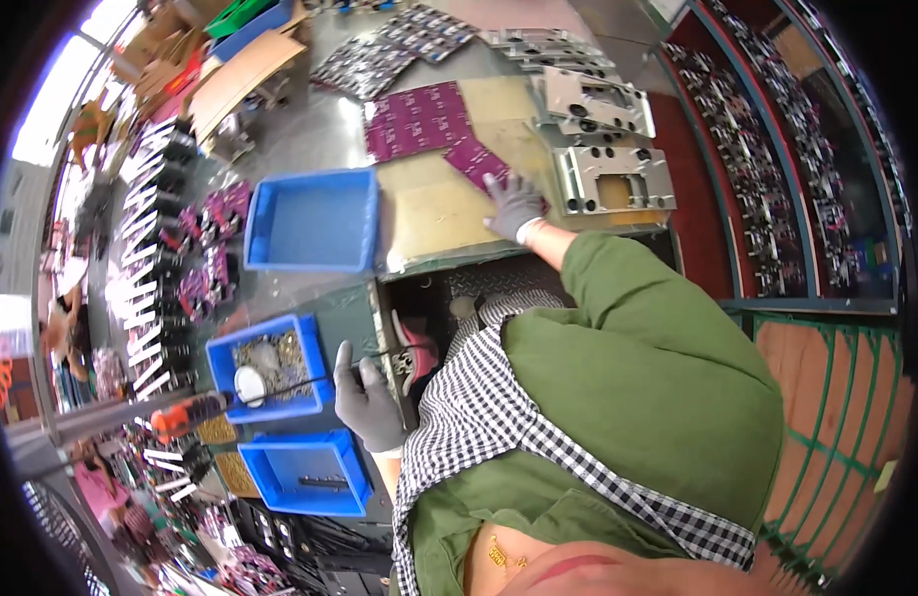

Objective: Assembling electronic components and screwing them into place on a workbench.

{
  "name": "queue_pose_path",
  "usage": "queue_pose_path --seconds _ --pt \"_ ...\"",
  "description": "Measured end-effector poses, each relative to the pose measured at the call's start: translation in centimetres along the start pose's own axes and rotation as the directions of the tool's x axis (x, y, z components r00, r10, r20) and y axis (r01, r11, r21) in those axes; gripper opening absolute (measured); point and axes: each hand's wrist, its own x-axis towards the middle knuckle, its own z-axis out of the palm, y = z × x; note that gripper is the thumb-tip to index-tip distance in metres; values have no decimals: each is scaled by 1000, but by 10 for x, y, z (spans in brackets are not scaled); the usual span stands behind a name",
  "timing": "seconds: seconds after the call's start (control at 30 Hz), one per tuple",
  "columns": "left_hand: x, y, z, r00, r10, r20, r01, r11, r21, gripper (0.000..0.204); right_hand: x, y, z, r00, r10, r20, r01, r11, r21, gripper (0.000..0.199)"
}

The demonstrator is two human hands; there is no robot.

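Observation:
My right hand, in a grey glove, lies with fingers spread over the near end of a narrow purple circuit board panel. A bit of its edge shows beyond the hand. A larger purple panel lies against it on the yellowish work mat. My left hand, also gloved, is raised near the table's edge with its fingers apart. It is beside a blue bin of small metal parts. A thin dark line runs from an orange and grey power tool to this hand; whether they touch is unclear.
Silver metal brackets are stacked right of the mat. Two more blue bins stand on the left. Beyond them are rows of white and black parts. Shelves of metal parts rise at right; other people work at far left.

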Motion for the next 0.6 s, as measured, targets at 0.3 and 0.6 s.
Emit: queue_pose_path --seconds 0.3,0.6 --pt "-13 15 78 866 271 419 -320 946 49 35 -69 71 -10 946 -200 -254 259 940 224 79" --pt "-51 5 138 927 75 368 -139 979 151 34 14 293 -49 868 26 -497 52 988 143 77"
